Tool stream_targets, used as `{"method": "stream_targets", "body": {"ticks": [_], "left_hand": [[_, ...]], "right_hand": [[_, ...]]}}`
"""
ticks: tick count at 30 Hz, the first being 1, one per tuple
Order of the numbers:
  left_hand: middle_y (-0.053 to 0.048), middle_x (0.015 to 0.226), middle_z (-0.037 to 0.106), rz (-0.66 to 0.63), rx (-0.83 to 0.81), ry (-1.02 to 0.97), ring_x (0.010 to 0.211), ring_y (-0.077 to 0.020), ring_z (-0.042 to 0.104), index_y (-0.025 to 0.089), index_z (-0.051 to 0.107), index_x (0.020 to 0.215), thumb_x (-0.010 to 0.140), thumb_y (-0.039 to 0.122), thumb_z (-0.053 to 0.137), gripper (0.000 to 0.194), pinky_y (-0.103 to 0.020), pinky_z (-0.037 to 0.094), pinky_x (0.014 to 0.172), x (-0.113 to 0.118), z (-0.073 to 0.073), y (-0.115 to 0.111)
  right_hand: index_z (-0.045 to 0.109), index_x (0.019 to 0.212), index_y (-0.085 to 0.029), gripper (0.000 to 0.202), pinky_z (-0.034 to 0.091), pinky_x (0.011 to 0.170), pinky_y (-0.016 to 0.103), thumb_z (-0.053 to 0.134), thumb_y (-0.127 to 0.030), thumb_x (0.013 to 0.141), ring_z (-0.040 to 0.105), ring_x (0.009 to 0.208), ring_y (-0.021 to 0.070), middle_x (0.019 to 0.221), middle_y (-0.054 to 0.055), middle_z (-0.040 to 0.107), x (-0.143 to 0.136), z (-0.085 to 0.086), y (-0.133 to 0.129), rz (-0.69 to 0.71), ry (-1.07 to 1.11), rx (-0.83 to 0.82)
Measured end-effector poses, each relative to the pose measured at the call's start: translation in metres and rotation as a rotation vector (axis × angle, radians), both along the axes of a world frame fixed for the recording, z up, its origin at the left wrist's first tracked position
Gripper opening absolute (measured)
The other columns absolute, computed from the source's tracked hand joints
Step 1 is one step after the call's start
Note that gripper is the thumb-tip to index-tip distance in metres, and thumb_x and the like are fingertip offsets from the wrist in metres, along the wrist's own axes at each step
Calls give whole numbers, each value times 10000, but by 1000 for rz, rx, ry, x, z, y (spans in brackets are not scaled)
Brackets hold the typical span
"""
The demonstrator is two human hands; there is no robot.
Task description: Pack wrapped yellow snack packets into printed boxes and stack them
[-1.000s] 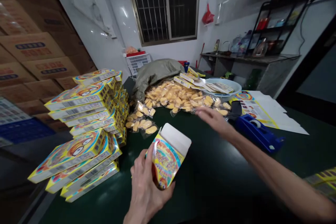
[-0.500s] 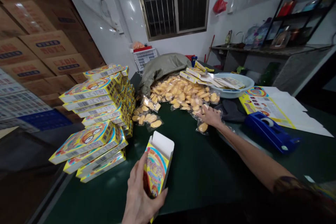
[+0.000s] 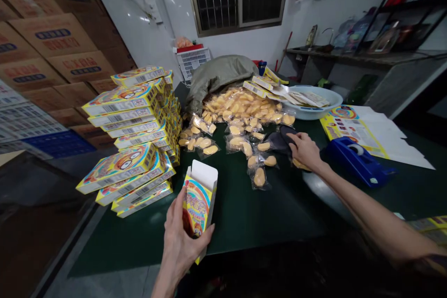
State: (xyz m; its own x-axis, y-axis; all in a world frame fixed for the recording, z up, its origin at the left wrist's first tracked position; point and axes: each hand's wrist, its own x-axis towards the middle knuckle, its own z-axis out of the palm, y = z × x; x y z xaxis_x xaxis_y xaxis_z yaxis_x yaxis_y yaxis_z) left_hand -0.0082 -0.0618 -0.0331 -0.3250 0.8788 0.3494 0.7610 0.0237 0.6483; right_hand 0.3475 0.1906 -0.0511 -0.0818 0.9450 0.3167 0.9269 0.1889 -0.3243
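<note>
My left hand (image 3: 186, 237) is wrapped round a yellow printed carton (image 3: 197, 205), held upright at a tilt. Its white top flap stands up, and the inside is mostly hidden. At the right, my right hand (image 3: 305, 151) has its fingers curled at the edge of a dark flat cloth-like thing (image 3: 277, 141), part of which is lifted. Beneath that hand a yellow biscuit (image 3: 300, 164) partly shows. Several clear-wrapped biscuits (image 3: 259, 177) lie loose between the hands, in front of a large biscuit pile (image 3: 240, 104) spilling from a grey-green sack (image 3: 223, 72).
Stacked filled-looking cartons (image 3: 122, 163) rise on the left of the dark green table (image 3: 244, 223). A blue tape dispenser (image 3: 359, 160) and an unfolded carton sheet (image 3: 377, 135) lie at the right. Behind them is a pale blue basin (image 3: 314, 107) with flat cartons. Brown boxes (image 3: 56, 37) line the left wall.
My right hand has moved right, from the wrapped biscuits to the dark cloth-like thing, which has shifted left. Several wrapped biscuits now lie spread nearer me. My left hand still holds the carton.
</note>
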Motion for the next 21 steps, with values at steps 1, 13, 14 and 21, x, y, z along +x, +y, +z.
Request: {"method": "stream_targets", "body": {"ticks": [1, 13, 14, 21], "left_hand": [[-102, 1278, 460, -12, 2, -11, 1150, -309, 496, 280, 275, 1408, 625, 400, 710, 904, -509, 425, 973, -1, -1, 0], [-105, 1282, 465, 36, -8, 58, 1146, -305, 514, 281, 261, 1419, 656, 440, 688, 888, -495, 450, 960, -20, -2, -10], [-105, 1272, 472, 39, -4, 63, 1137, -305, 520, 277, 265, 1419, 652, 454, 690, 893, -491, 455, 955, -22, -2, -9], [-114, 1246, 473, 52, 24, 75, 1134, -318, 507, 246, 282, 1414, 637, 477, 693, 909, -506, 443, 962, -18, 3, -3]], "right_hand": [[536, 1296, -221, 465, 436, 840, 453, 461, -284, 841, 546, 1033, 316, 1195, 159, 528, 5, -1, 5, -14, -34, -44], [634, 1069, -143, 282, 414, 783, 373, 505, -247, 841, 577, 990, 304, 1048, 176, 613, 15, 67, 71, -184, -191, -122], [595, 1137, -129, 324, 408, 805, 391, 444, -255, 880, 556, 1033, 315, 1105, 199, 581, 19, 77, 72, -219, -187, -80], [413, 1344, -132, 568, 419, 823, 464, 584, -299, 828, 502, 1105, 386, 1252, 258, 458, 35, 71, 46, -282, -194, -69]]}}
